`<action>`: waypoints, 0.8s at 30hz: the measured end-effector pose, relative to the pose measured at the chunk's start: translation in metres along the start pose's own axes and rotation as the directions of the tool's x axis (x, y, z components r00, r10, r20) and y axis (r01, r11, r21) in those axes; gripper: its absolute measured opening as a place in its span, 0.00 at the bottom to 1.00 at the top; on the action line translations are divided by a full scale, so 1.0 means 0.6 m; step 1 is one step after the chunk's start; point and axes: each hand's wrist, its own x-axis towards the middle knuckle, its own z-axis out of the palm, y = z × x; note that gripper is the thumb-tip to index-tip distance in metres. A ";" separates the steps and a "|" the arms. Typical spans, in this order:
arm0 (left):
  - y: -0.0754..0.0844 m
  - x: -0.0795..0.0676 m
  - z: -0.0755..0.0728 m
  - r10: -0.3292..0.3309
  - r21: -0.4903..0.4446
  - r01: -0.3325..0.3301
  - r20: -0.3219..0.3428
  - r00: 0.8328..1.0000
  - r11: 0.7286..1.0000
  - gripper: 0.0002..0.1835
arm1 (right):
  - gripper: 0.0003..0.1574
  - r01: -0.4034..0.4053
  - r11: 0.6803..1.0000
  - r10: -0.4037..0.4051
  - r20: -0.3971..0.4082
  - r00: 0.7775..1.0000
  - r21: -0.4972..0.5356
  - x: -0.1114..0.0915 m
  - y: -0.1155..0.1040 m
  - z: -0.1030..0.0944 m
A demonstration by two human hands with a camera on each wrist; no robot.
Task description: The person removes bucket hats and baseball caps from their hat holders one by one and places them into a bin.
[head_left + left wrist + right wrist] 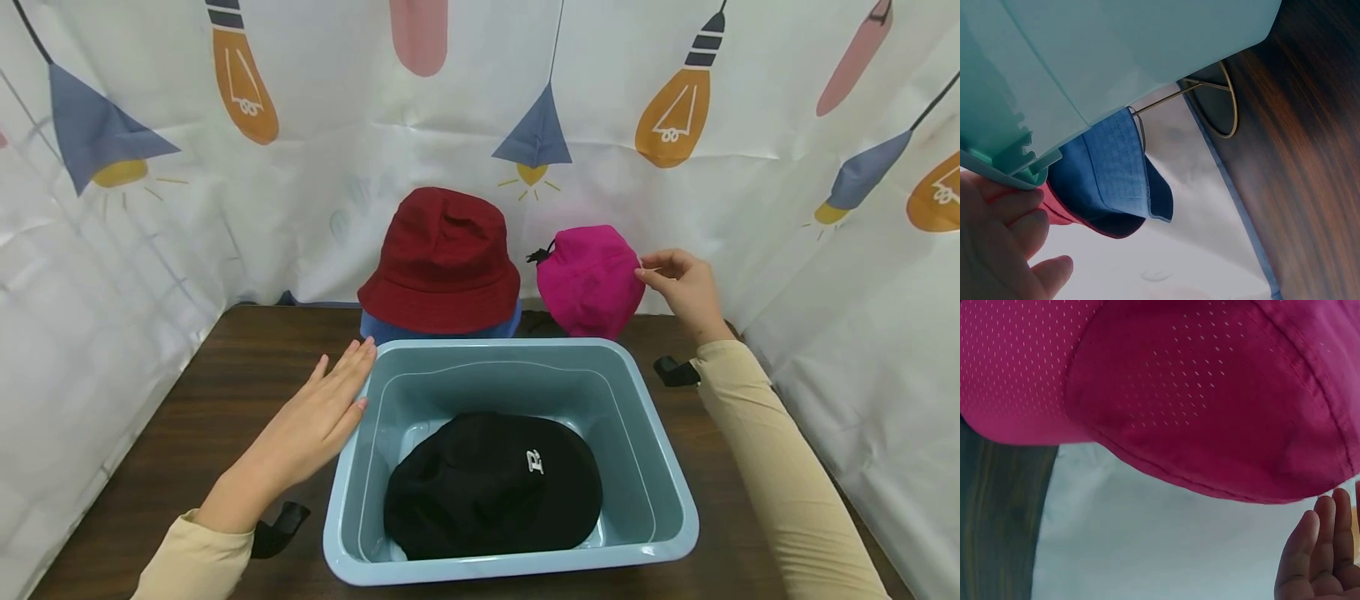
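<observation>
A light blue plastic tub [675,533] stands on the table, with a black cap [487,492] bearing a small white emblem lying inside. At the tub's back left corner, my left hand [311,417] touches the rim with its fingers straight; its fingertips [1029,228] also show by the rim in the left wrist view. Behind the tub on the right is a bright pink cap [588,279] with rows of tiny holes and a black cord at its left. My right hand [686,292] pinches this cap's right edge between thumb and forefinger, where a thin pale line shows.
A red bucket hat [446,262] sits over a blue hat [375,327] behind the tub. Below the blue hat, a thin wire stand [1233,109] shows in the left wrist view. A white printed curtain [315,208] hangs around the dark wooden table [217,383].
</observation>
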 end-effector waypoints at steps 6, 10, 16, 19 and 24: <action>0.000 -0.001 0.002 0.010 0.005 -0.010 -0.007 1.000 1.000 0.33 | 0.24 -0.024 0.998 0.025 -0.016 1.000 0.063 0.000 0.014 0.005; 0.000 -0.001 0.001 0.006 0.003 -0.006 -0.007 1.000 1.000 0.34 | 0.23 -0.049 0.997 0.051 -0.019 0.999 0.066 0.001 0.020 0.006; 0.001 -0.001 0.000 -0.003 0.001 0.003 -0.004 1.000 1.000 0.34 | 0.24 -0.062 0.997 0.063 -0.014 0.998 0.049 0.004 0.026 0.009; 0.001 -0.002 0.000 -0.001 0.001 0.001 -0.007 1.000 1.000 0.34 | 0.25 -0.067 0.997 0.067 -0.006 0.998 0.044 0.004 0.029 0.010; 0.000 -0.002 0.000 0.007 0.004 -0.007 -0.014 1.000 1.000 0.34 | 0.26 -0.081 0.996 0.082 -0.010 0.997 0.042 0.005 0.033 0.013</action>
